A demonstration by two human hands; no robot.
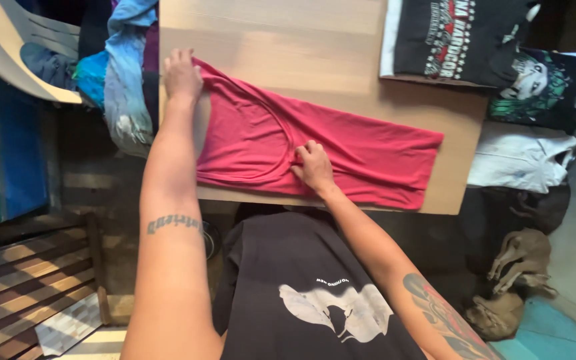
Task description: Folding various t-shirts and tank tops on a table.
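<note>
Red shirt [341, 150] lies flat across counter [288, 47], partly folded. Left hand [183, 75] open, pressing far-left corner. Right hand [313, 165] pinching fabric at near edge, mid-shirt. Fold in progress; next likely needs lifting pinched section over, keeping corner pinned.

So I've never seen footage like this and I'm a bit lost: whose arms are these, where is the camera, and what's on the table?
The camera sits on a person's head and looks down, so the two bare arms are that person's own. A red garment lies partly folded on a light wooden table. The left hand presses flat on its upper left corner; the right hand pinches the fabric near the middle. Dark printed shirts lie stacked at the table's far right corner, with more clothes beside the table. A pale plastic chair with blue clothing next to it stands at left.
</note>
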